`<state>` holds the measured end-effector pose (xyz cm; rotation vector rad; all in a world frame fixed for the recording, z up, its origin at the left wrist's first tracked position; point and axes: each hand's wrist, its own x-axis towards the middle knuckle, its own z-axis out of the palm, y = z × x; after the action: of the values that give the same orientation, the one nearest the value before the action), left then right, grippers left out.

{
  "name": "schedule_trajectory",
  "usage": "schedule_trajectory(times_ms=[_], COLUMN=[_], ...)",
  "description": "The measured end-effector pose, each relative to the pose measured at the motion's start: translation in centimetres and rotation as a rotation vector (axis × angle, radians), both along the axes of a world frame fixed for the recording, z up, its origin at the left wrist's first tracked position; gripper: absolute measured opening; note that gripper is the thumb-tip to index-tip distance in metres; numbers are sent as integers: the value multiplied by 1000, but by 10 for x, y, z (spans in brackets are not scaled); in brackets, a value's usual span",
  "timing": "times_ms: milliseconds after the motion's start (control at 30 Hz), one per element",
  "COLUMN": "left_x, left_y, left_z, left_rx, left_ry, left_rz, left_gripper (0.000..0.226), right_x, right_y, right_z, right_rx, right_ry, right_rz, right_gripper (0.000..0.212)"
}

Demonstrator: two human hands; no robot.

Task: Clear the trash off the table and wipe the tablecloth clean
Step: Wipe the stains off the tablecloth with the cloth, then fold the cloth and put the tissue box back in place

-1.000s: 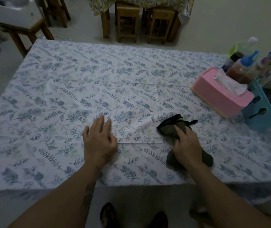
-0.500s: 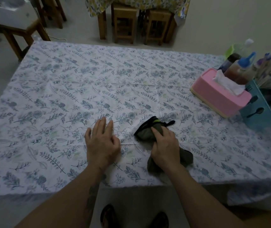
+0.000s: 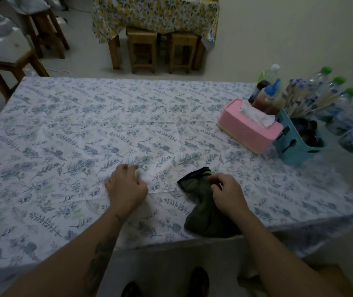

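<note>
While left hand (image 3: 126, 187) pinches tablecloth (image 3: 85, 125) and right hand (image 3: 228, 194) grips rag (image 3: 201, 213), tissues (image 3: 257, 115) poke from pink box (image 3: 246, 133).

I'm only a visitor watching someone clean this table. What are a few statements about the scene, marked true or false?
1. The right hand grips a dark green cloth lying on the tablecloth. True.
2. The tissue box is blue. False: it is pink.
3. The left hand holds a bottle. False: it rests on the tablecloth with curled fingers, beside the cloth.
4. Green-capped bottles stand at the table's right end. True.
5. The tissue box sits right beside a teal caddy. True.
</note>
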<state>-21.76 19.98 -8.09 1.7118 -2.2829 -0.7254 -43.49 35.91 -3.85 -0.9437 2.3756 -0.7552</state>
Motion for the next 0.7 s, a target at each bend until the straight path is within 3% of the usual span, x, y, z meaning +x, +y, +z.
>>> schedule_trajectory(times_ms=[200,400,600,700], left_x=[-69,-102,-111,-115], left_y=[43,64,64,60], left_z=[18,22,28,32], left_rx=[181,249,376,439], left_ry=[121,170,233,286], left_rz=[-139,-64,-25,-21], left_gripper=[50,62,55,44], right_x=[-27,-40,-43,-56], right_y=[-7,-18,-18,-20], right_z=[3,-1,-5,1], right_rx=[58,189,258,299], right_ry=[-64,-126,-48,-136], right_rz=[38,245,337,340], right_gripper=[50,70,70,62])
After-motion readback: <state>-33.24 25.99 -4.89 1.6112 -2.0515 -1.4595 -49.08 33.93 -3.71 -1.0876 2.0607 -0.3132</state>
